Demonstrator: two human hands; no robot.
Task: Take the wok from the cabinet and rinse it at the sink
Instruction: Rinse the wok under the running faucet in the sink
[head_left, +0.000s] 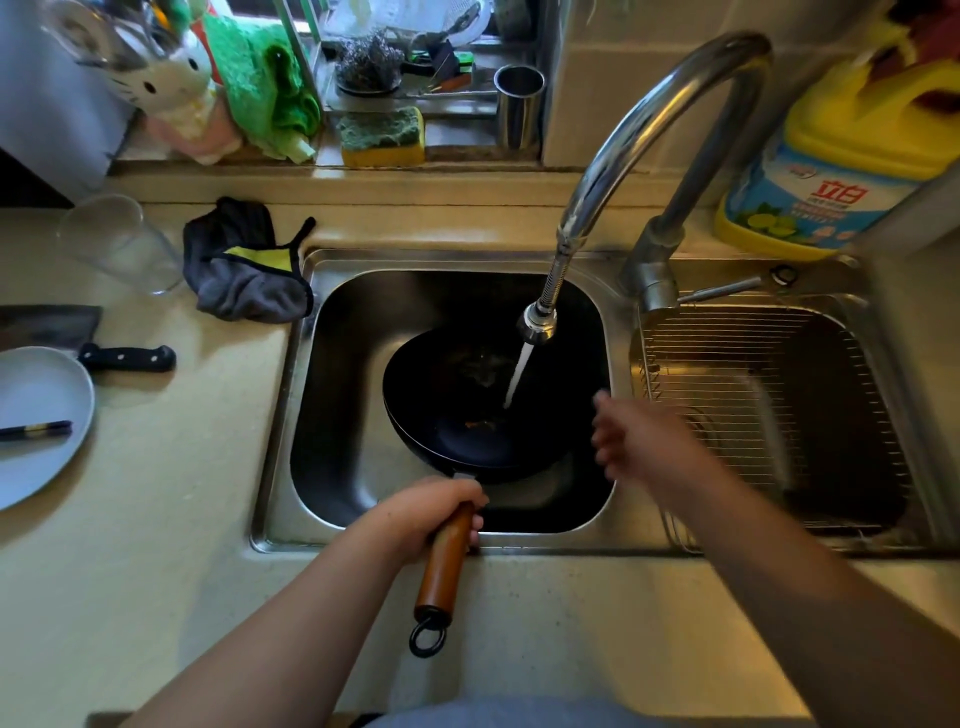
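While water runs into the wok (467, 410), my left hand (434, 512) grips its handle (444, 564). My right hand (631, 441) is blurred; I cannot tell its pose.

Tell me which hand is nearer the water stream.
Right. The right hand hovers, blurred, just right of the water stream over the wok. The left hand is farther back, gripping the wooden handle.

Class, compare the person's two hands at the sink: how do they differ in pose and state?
The left hand grips the wok's wooden handle; the right hand holds nothing. The left looks sharp and steady; the right is blurred, fingers spread beside the wok. Both reach over the sink.
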